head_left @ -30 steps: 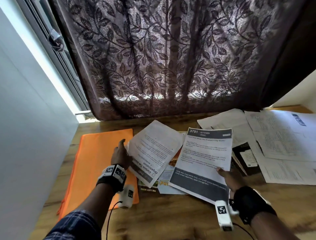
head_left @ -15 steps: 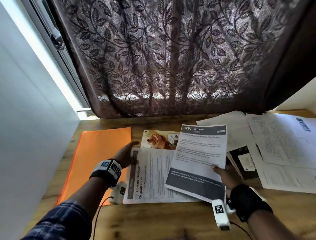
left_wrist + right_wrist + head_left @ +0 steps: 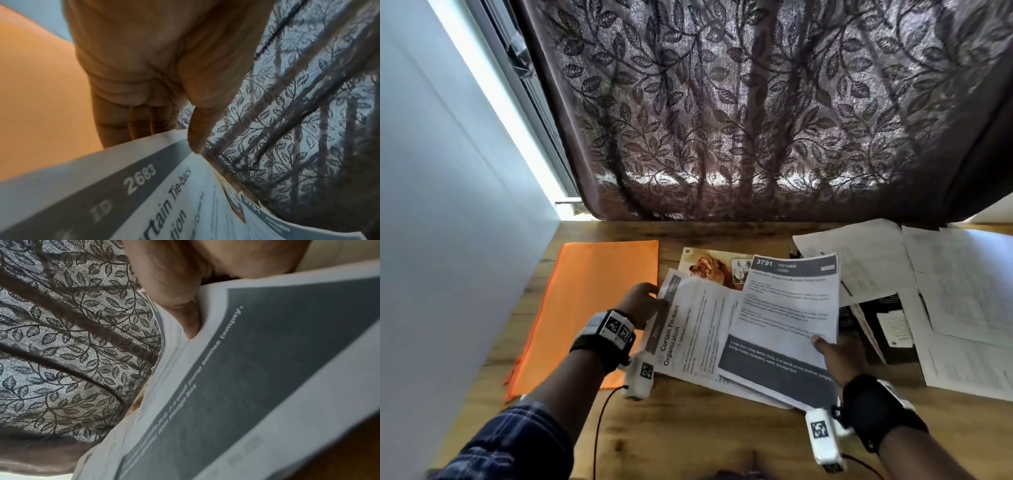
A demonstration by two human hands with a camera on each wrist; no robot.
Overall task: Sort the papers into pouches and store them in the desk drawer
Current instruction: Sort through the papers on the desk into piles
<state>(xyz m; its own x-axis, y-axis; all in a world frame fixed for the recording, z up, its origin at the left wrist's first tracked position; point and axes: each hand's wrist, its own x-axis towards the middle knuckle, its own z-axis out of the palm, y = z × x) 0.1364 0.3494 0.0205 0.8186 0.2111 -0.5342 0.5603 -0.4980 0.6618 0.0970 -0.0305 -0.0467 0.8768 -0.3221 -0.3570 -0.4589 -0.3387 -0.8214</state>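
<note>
Papers are spread over the worktop (image 3: 688, 431). At nine o'clock an orange pouch (image 3: 592, 301) lies flat. Beside it, the "Curtain Tie-back" sheet (image 3: 695, 329) is pinched at its corner by the left hand (image 3: 642, 303). The "3791 Kitchen" sheet (image 3: 787, 315) is gripped by the right hand (image 3: 840, 356); loose sheets (image 3: 945, 291) lie at three o'clock.

Item count, head view

One orange pouch (image 3: 592, 308) at left of frame. Two printed sheets with grey header bands at centre: one titled "Curtain Tie-back Organization" (image 3: 698, 335), one marked "3791 KITCHEN" (image 3: 787, 308). One colour photo leaflet (image 3: 709, 267) above them. One dark booklet (image 3: 876, 325) at right. Several loose white sheets (image 3: 962, 291) at right; exact number cannot be told.
</note>
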